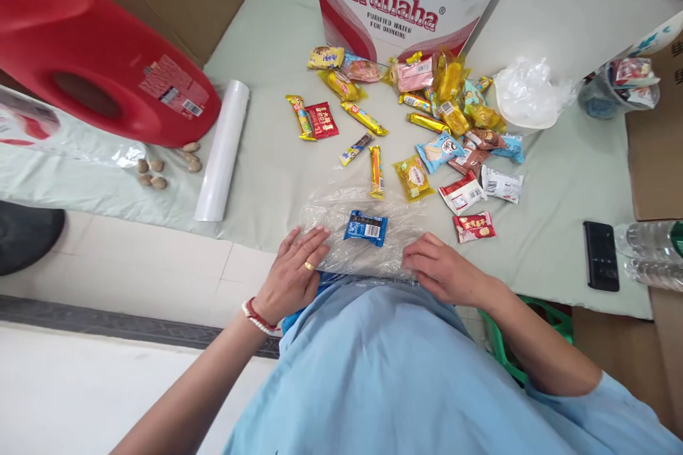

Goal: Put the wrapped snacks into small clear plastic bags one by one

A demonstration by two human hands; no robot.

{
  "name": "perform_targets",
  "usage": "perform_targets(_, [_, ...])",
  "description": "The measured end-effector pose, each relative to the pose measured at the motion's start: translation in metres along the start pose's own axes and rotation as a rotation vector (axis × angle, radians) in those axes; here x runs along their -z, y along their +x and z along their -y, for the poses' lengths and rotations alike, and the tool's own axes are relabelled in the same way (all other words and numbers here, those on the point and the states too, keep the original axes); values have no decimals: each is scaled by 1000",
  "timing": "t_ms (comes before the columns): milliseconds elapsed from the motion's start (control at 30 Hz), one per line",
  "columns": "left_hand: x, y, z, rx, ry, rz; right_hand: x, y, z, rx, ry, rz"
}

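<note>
My left hand: palm down, fingers slightly spread on clear plastic, gripping nothing.
Blue packet: on that plastic, between my hands.
My right hand: fingers curled at its edge; whether pinching, I can't tell.
White bowl: crumpled bag.
Clear cup: wrapped packets.

The left forearm and right forearm slant inward to the near edge of the bench. The left hand lies palm down, fingers extended; the right hand curls its fingers, perhaps pinching, its thumb hard to make out.
</note>
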State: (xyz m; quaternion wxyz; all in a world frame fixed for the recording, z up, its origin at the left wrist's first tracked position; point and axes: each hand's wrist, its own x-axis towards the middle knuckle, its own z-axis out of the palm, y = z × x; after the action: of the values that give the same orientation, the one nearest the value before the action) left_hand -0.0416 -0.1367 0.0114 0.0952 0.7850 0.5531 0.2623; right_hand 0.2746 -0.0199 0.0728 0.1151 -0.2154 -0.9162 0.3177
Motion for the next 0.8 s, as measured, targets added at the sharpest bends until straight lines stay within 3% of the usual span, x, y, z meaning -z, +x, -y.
perform_targets(100, [8,-14,16,-89,-40,188,-6,-39,-11,13,10,176])
perform_targets(167, [6,-21,26,-116,-15,252,-21,-54,-19,-31,-67,187])
perform_targets(267, [1,-27,34,-165,21,228,-45,-64,-27,-51,-116,45])
perform_targets(367, [5,-24,33,-145,-52,135,-49,-64,-27,-41,21,-94])
perform_targets(467, [19,-9,26,-40,-184,87,-34,-60,-21,-113,249,-155])
perform_targets(633, [40,36,32,114,-279,90,-8,-42,-23,-401,443,-218])
perform_targets(800, [24,80,57,243,-221,123,-6,-22,-42,-626,447,-209])
